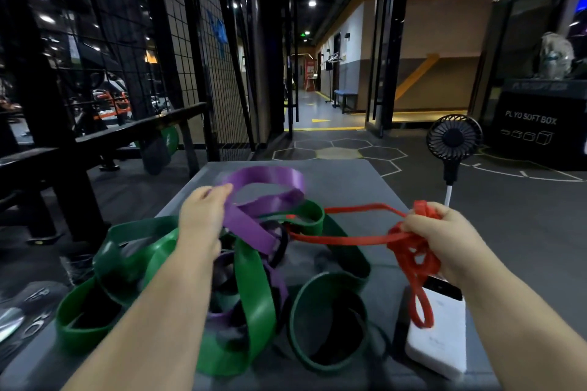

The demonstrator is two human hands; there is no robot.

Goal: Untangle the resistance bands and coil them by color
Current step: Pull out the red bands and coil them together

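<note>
Running left-right, red band in right grip

Purple band blurred on top; green band partly behind left forearm.

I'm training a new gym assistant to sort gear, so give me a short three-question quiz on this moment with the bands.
1. Multiple choice: what colour is the band bunched in the right hand? A green, B red, C purple.
2. True or false: the green bands already lie coiled apart from the purple band.
3. Short answer: which hand grips the purple band?

Key:
1. B, the red band.
2. False, they are tangled together on the table.
3. The left hand.
</note>
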